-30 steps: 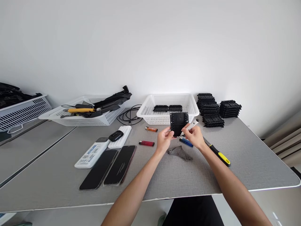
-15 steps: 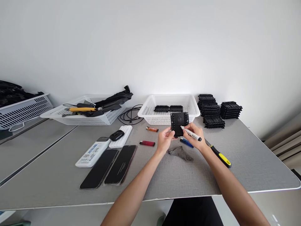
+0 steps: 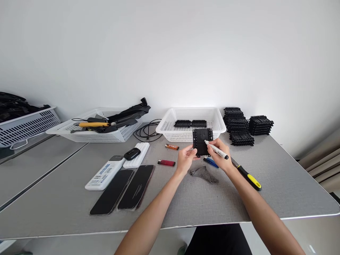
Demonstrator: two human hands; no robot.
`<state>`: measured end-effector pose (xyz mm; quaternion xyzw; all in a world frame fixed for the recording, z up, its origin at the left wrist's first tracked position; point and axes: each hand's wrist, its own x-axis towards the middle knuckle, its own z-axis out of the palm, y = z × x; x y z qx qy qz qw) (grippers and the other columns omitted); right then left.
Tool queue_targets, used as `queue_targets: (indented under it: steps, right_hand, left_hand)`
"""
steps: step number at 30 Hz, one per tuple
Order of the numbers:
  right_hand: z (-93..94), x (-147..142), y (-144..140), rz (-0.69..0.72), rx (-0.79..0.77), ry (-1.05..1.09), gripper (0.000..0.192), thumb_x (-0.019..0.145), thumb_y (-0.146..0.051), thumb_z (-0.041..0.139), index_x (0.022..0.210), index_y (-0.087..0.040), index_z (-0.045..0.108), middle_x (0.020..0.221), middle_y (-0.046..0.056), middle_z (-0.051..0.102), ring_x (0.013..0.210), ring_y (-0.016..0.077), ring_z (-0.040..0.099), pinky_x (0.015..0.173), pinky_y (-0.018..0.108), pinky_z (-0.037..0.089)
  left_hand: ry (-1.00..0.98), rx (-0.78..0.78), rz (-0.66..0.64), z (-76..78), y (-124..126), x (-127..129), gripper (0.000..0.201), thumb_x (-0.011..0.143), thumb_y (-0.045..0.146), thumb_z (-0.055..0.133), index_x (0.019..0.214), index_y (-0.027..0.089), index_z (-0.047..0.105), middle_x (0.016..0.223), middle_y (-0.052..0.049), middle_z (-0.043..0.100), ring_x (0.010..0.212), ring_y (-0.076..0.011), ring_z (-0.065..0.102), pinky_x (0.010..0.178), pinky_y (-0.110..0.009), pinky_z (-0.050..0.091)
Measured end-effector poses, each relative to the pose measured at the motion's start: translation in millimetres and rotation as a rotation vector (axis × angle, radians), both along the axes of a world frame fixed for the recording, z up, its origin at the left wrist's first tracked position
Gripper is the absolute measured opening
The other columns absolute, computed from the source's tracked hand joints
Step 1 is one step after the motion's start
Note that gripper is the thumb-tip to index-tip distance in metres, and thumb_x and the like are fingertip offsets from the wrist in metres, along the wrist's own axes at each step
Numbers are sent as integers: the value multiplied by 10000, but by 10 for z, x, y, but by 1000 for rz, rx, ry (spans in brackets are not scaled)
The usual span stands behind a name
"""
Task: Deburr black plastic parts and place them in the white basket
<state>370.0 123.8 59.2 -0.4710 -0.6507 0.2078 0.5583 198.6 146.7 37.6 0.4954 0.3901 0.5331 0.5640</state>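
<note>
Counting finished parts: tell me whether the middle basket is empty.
Not empty. The basket holds two black parts lying side by side on its floor.

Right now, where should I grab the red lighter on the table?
Pinch the red lighter across its long sides, coming straight down from above. It lies flat on the table with bare space around it, apart from the left hand, so fingers probably fit either side.

Your left hand (image 3: 185, 160) and right hand (image 3: 221, 156) are bare: no gloves, rings or watch in view. Both forearms are uncovered, with no sleeve showing. Low between them is dark clothing (image 3: 217, 241), possibly black trousers.
</note>
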Motion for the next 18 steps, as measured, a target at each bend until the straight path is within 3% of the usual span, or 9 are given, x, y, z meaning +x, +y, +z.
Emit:
queue_targets:
  steps: [4,10,18]
  right_hand:
    - [42,20,-11,-126,28,111,200,861,-396,606,932,-210,588,708,-4,642,551,140,550,532,247,424]
    - [96,66,-29,-95,49,23,261,893,-354,552,1084,-198,636,864,48,704,752,195,663,701,295,512]
    - [104,90,-14,-101,43,-20,283,904,-362,545,1098,-190,658,884,55,714,752,199,675,691,284,517]
  left_hand:
    - [19,-28,-14,-33,-3,29,635,654,487,793,1126,83,658,864,-119,761,736,-271,723,690,-436,614]
    - [24,-7,-14,-46,-32,67,639,640,474,806,1122,80,663,881,-120,759,751,-264,716,663,-420,619]
    - [64,47,-66,-10,-74,70,559,674,476,775,1084,103,701,933,-107,760,779,-258,714,677,-423,625]
